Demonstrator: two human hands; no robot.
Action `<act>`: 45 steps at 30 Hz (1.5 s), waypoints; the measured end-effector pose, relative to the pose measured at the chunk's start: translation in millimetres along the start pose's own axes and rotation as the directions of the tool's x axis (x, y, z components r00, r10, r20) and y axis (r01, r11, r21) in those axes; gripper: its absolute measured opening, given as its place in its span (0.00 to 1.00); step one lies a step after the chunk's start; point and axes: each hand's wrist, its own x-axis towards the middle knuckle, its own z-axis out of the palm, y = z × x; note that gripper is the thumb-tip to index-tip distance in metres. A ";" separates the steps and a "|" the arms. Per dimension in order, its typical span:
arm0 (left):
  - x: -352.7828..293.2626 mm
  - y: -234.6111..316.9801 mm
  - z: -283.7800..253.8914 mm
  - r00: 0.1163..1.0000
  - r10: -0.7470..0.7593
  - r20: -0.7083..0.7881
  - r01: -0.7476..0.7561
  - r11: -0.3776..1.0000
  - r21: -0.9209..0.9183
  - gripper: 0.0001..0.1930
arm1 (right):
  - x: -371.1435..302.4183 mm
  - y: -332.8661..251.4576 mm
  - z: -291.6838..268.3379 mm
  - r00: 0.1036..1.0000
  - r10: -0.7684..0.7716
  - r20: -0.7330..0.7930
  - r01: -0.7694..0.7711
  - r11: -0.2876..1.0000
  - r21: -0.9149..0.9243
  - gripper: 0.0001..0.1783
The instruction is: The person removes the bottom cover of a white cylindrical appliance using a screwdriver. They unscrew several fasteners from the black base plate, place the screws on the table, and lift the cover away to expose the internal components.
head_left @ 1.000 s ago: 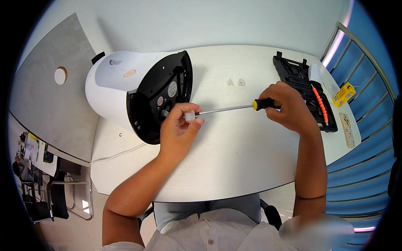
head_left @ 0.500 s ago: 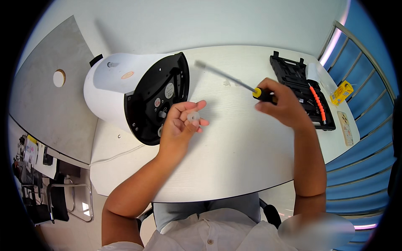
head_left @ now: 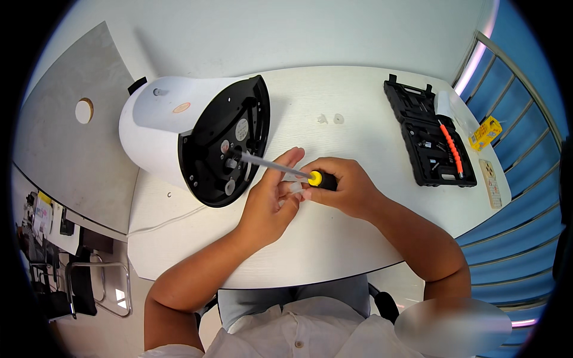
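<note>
My left hand (head_left: 265, 209) pinches a small translucent white plastic piece (head_left: 295, 187) in its fingers. Wrapped around the black and yellow handle of a screwdriver (head_left: 271, 165) is my right hand (head_left: 352, 191), its fingertips beside the plastic piece. The grey shaft points left, its end overlapping the black underside in view; whether it touches is unclear. A white rounded appliance (head_left: 152, 125) lies on its side left of my hands, its black base (head_left: 203, 155) facing right. A round translucent foot (head_left: 230, 187) shows on that base.
Two small translucent pieces (head_left: 338, 119) lie behind my hands on the white table (head_left: 334, 250). At the right are an open black tool case (head_left: 418, 149) with an orange flexible shaft (head_left: 452, 149), a yellow box (head_left: 486, 133) and metal railings (head_left: 519, 188). A tiny ring (head_left: 169, 195) lies near a white cable.
My right hand has brought the screwdriver left and down to my left hand. My left hand has shifted slightly right and nearer, still with the plastic piece.
</note>
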 end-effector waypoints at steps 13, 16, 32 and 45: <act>-1.0 -2.3 2.9 0.995 0.095 -0.030 -0.095 0.995 -0.004 0.29 | 0.8 3.9 -2.5 0.999 0.040 -0.021 -0.039 0.999 0.026 0.12; -0.8 -5.7 1.9 0.993 0.113 -0.033 -0.115 0.993 -0.037 0.28 | 0.5 1.4 -4.2 0.993 0.117 0.017 -0.118 0.990 0.082 0.12; -3.4 -7.2 -1.3 0.991 -0.094 -0.096 0.091 0.995 -0.044 0.12 | -2.3 -4.4 -4.6 0.994 0.100 -0.040 -0.097 0.993 0.067 0.08; -0.3 -11.1 -6.2 0.996 -0.086 -0.021 0.080 0.977 -0.195 0.10 | -0.5 3.6 -4.6 0.992 0.118 0.053 -0.127 0.969 0.211 0.06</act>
